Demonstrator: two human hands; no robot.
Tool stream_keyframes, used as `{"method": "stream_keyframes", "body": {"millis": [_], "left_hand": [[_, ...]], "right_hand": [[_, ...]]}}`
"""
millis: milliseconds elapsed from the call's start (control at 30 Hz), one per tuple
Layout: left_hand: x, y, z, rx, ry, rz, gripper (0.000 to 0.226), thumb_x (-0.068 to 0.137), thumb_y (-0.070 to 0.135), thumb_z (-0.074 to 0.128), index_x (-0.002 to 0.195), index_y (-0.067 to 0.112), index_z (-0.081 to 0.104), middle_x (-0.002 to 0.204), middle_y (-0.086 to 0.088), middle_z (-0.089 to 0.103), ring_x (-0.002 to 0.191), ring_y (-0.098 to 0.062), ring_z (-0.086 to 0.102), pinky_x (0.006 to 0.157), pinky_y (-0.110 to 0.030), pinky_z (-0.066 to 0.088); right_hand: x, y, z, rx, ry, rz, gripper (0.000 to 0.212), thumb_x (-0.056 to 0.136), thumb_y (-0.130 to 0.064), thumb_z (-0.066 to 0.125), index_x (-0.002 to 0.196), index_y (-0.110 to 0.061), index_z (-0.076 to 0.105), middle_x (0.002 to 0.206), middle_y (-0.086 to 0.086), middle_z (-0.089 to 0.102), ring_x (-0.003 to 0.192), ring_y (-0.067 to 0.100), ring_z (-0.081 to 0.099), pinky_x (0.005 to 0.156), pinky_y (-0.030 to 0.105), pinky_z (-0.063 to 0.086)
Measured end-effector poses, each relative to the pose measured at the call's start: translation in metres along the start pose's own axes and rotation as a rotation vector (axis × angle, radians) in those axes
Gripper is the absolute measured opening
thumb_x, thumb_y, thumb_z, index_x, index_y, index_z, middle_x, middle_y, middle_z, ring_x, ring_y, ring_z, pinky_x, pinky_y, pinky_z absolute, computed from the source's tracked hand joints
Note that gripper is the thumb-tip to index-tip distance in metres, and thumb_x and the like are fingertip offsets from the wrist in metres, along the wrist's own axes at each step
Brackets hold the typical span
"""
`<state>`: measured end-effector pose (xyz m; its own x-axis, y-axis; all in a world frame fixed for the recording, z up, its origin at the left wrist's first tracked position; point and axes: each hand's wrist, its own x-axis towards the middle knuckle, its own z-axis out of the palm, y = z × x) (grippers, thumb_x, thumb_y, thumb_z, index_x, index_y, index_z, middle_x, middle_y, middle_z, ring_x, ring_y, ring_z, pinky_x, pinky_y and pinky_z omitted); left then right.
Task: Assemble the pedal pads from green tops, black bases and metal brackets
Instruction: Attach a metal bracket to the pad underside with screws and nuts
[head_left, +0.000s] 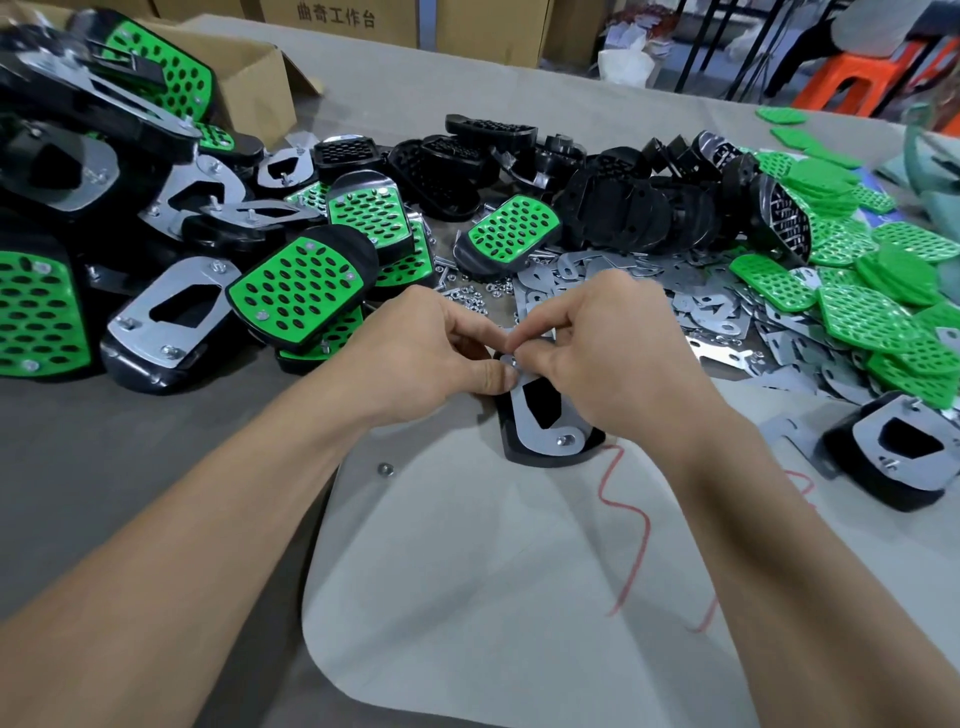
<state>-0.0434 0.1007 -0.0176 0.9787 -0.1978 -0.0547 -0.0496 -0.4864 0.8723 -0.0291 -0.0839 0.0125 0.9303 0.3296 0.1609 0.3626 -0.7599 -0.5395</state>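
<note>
Black plastic and bright steel meet at the middle of the table: a black base (550, 454) lies underside up on a pale grey sheet (467, 597), with a metal bracket (540, 431) laid flat on it and a nut (563, 440) seated at the bracket's near end. Both hands work at the far end of this piece. The left hand (431, 358) pinches the bracket's far left corner between thumb and forefinger. The right hand (608, 343) has its fingertips closed together at the same spot, touching the left thumb; whatever small part it holds is hidden by the fingers.

A loose nut (385, 470) sits on the sheet's left edge, and a red scrawled line (631, 525) crosses the sheet to the right. Just beyond the hands lies a scatter of small nuts (470, 299) and a heap of loose steel brackets (717, 312). Finished pedal pads (291, 291) are piled at left, some green face up, some bracket side up. Bare black bases (639, 208) are heaped at the back, and green tops (883, 291) spread at right. Another bracketed base (893, 457) rests near the right edge.
</note>
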Motion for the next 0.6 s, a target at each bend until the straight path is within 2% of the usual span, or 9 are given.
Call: {"method": "stream_keyframes", "body": {"millis": [33,100,167,233,300,400,500,600], "left_hand": [[0.000,0.000,0.000,-0.006,-0.004,0.002,0.036,0.061,0.054,0.085,0.094,0.042,0.081,0.078,0.002,0.079,0.085,-0.028,0.076,0.089,-0.056,0.058],[0.001,-0.001,0.001,-0.019,-0.017,0.010,0.038,0.057,0.060,0.085,0.093,0.047,0.080,0.082,-0.001,0.080,0.093,-0.033,0.074,0.091,-0.057,0.058],[0.002,-0.001,0.001,-0.040,-0.025,0.019,0.044,0.052,0.066,0.081,0.091,0.048,0.080,0.084,-0.002,0.080,0.094,-0.035,0.074,0.091,-0.058,0.058],[0.002,-0.002,0.000,-0.052,-0.017,0.015,0.046,0.048,0.069,0.080,0.090,0.050,0.080,0.081,0.000,0.079,0.085,-0.032,0.075,0.088,-0.057,0.058],[0.002,-0.002,0.000,-0.038,-0.003,0.009,0.043,0.045,0.071,0.080,0.085,0.055,0.078,0.078,0.004,0.078,0.071,-0.019,0.072,0.086,-0.056,0.059],[0.002,-0.002,0.000,-0.022,0.000,0.007,0.029,0.051,0.061,0.084,0.079,0.061,0.074,0.076,0.008,0.078,0.068,-0.010,0.067,0.087,-0.054,0.059],[0.001,-0.002,-0.001,-0.037,0.006,0.004,0.028,0.060,0.046,0.090,0.084,0.055,0.078,0.077,0.003,0.078,0.070,-0.013,0.067,0.087,-0.055,0.059],[0.000,0.000,0.000,-0.039,-0.007,0.005,0.033,0.057,0.051,0.091,0.088,0.047,0.081,0.071,0.004,0.075,0.062,-0.011,0.057,0.073,-0.041,0.054]], "right_hand": [[0.001,-0.002,0.000,-0.033,0.007,0.001,0.010,0.080,-0.030,0.078,0.071,-0.031,0.076,0.038,-0.015,0.048,0.047,0.006,0.051,0.039,0.014,0.033],[0.001,-0.003,0.001,-0.086,0.033,0.011,0.019,0.079,-0.037,0.080,0.066,-0.025,0.073,0.040,-0.009,0.050,0.047,0.008,0.052,0.039,0.016,0.031],[-0.001,-0.002,0.002,-0.081,0.036,0.007,0.023,0.080,-0.036,0.080,0.063,-0.024,0.069,0.042,-0.008,0.052,0.047,0.007,0.052,0.041,0.017,0.032],[-0.004,0.001,0.002,0.012,0.042,-0.007,0.019,0.079,-0.030,0.080,0.063,-0.025,0.070,0.042,-0.013,0.049,0.046,0.006,0.049,0.042,0.014,0.032],[-0.008,0.005,0.002,0.127,0.048,-0.011,0.012,0.078,-0.020,0.080,0.070,-0.028,0.075,0.043,-0.011,0.042,0.044,0.008,0.041,0.043,0.013,0.030],[-0.010,0.008,0.001,0.197,0.032,-0.007,0.022,0.079,-0.012,0.077,0.078,-0.034,0.080,0.043,-0.011,0.042,0.044,0.009,0.038,0.045,0.011,0.029],[-0.008,0.004,-0.001,0.146,0.039,-0.017,0.020,0.080,-0.015,0.076,0.074,-0.034,0.080,0.039,-0.012,0.045,0.044,0.008,0.045,0.045,0.010,0.032],[-0.005,0.000,-0.002,0.103,0.034,-0.006,0.018,0.082,-0.026,0.075,0.064,-0.023,0.076,0.037,-0.008,0.040,0.042,0.012,0.040,0.040,0.014,0.030]]}}
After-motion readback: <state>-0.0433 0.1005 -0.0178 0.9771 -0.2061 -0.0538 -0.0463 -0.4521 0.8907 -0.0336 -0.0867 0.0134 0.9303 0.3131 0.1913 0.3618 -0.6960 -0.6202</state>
